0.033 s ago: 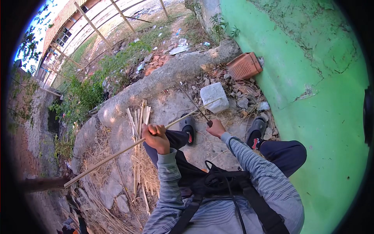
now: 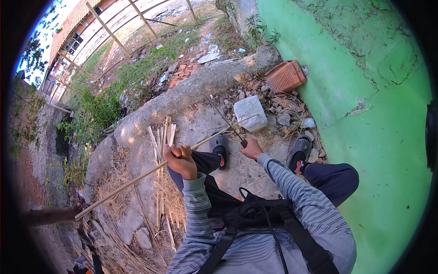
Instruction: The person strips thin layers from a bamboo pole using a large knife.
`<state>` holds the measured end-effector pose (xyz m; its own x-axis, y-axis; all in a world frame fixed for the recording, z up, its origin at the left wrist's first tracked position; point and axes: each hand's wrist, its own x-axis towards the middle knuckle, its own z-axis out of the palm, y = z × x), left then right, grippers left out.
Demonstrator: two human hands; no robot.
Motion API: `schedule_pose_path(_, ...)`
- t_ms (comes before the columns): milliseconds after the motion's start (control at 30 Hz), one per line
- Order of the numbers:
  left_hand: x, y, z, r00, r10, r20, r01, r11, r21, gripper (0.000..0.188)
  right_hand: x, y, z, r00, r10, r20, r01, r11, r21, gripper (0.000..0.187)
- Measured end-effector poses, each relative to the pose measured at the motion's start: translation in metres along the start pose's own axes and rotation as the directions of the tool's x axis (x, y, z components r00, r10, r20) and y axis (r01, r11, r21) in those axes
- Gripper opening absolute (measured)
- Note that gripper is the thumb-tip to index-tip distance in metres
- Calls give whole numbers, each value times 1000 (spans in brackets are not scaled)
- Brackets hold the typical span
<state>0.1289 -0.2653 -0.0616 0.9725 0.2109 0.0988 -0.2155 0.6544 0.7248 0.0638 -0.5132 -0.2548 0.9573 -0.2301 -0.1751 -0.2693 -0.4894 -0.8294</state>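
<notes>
Nearest, black straps [image 2: 219, 252] cross the person's grey striped top [image 2: 262, 251], above dark navy trousers [image 2: 331, 182]. The left hand [image 2: 181, 163] is clenched in a fist around a long, thin, pale wooden strip [image 2: 137, 181], which slants from the near left to the far right, its far end in front of a white, rough-sided block [image 2: 250, 114]. The right hand [image 2: 252, 149] grasps the dark handle of a knife with a long, narrow, grey blade [image 2: 227, 122]. The blade points to the far left and crosses the strip in view; whether they touch, I cannot tell.

Left of the grey left shoe [image 2: 219, 148], a bundle of pale split strips [image 2: 160, 139] lies on the concrete ground, with straw-coloured shavings [image 2: 173, 201] beside its near part. The grey right shoe [image 2: 299, 153] stands near a smooth green wall [image 2: 378, 132]. Beyond the white block, a ribbed terracotta-coloured block [image 2: 286, 76] rests near that wall. A rough grey ledge [image 2: 191, 93] curves across behind, with leafy green bushes [image 2: 98, 109] at the left, then slim wooden poles [image 2: 108, 29] and a tile-roofed building [image 2: 73, 27] farthest away.
</notes>
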Motion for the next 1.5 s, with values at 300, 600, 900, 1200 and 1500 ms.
schedule_pose_path(300, -3, 12, 6, 998, 50, 37, -51, 998, 43, 50, -7, -16, 5, 995, -84, 49, 88, 992, -85, 25)
schedule_pose_path(600, 16, 5, 3, 998, 23, 59, -23, 1000, 0, 47, 7, -3, -5, 1000, 8, 13, -8, 999, -41, 27)
schedule_pose_path(900, 58, -4, 47, 991, 7, 137, -12, 999, 35, 48, 20, 88, -8, 968, 205, -146, -219, 972, -87, 33)
schedule_pose_path(1200, 74, 1, 109, 968, -39, 248, 13, 994, 105, 48, -5, 57, -5, 988, 145, -50, -138, 983, 120, 28)
schedule_pose_path(1500, -14, 8, 48, 871, -42, 489, -23, 992, 127, 48, -61, 106, -12, 966, 186, -182, -195, 980, -30, 33)
